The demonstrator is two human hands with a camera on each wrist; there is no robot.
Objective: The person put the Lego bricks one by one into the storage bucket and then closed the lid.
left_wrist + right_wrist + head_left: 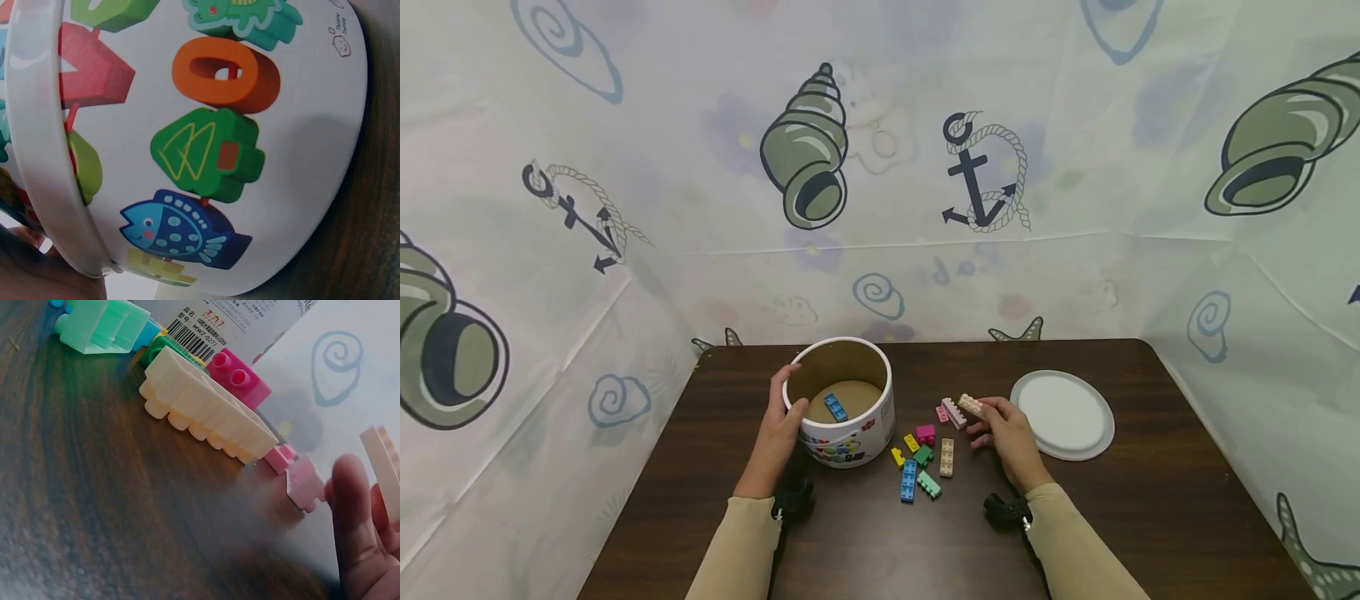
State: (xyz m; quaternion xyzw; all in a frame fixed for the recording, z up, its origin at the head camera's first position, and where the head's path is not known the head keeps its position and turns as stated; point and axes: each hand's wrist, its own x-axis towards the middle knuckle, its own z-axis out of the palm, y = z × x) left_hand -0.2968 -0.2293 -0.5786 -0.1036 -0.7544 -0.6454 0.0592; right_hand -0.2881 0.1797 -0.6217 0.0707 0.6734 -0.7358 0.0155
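White bucket (859,446) stands upright near the desk's (857,550) far edge, left of centre; blue block (835,407) on its floor. Round white lid (1067,417) lies flat toward the far right corner, just past the right hand (1011,437). Pile of loose bricks between bucket and right hand, around mid-desk: magenta one (926,434), two yellow ones (912,442), green one (923,456), mint one (929,485), longer blue one (908,481) nearest the near edge. Lying cream brick (947,458) at the pile's right side; small pink piece (942,414) and long light pink piece (955,412) on the far side. Patterned cloth (880,192) with shells and anchors behind the far edge and along both sides. Bucket wall fills most of the left wrist view; little else readable there.

Left hand (780,429) grips the bucket's left side, thumb over the rim. Right hand pinches a cream block (970,405) in its fingertips, over the desk right of centre toward the far edge, just beside the long light pink piece.

Held block: pale cream, long and narrow, bumps along one side, cut off by the frame in the right wrist view. Bucket: glossy rim, bright print of fish, tree, orange ring-shaped letter; barcode label too.
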